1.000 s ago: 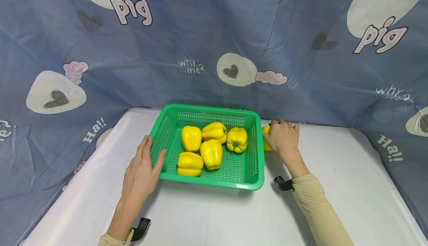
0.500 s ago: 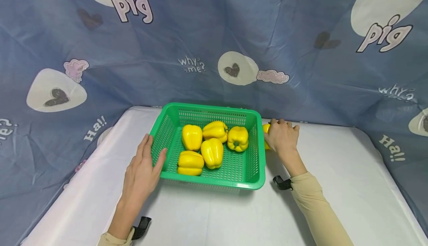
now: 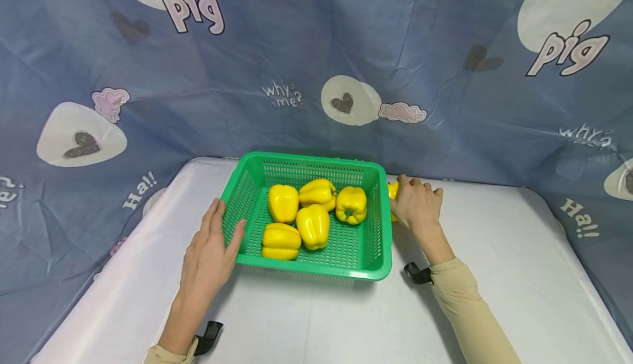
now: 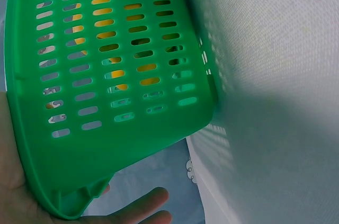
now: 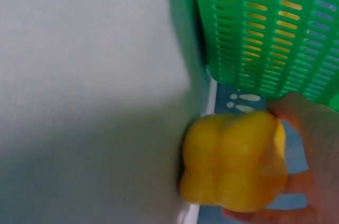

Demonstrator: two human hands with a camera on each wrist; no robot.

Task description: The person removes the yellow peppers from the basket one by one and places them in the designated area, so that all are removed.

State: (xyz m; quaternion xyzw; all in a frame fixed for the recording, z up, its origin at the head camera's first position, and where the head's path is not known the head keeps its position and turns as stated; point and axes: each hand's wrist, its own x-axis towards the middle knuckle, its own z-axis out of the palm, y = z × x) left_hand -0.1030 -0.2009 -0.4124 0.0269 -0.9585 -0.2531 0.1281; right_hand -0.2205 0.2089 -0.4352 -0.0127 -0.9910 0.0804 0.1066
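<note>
A green plastic basket [image 3: 316, 270] with slotted walls stands on the white-covered table, holding several yellow bell peppers [image 3: 312, 227]. My left hand [image 3: 210, 251] rests at the basket's left rim, fingers extended along the outside and thumb over the near corner. In the left wrist view, straight fingers [image 4: 143, 205] reach past the basket's corner. Just right of the basket, my right hand [image 3: 420, 204] grips another yellow bell pepper [image 5: 233, 163] from above, thumb on one side and fingers on the other. The hand covers most of that pepper in the head view; its lower side is close to the table.
A blue printed cloth [image 3: 287, 39] hangs behind the table and down past its sides. The white table cover [image 3: 519, 254] extends right of the right arm and in front of the basket. Black straps [image 3: 417, 273] sit at both wrists.
</note>
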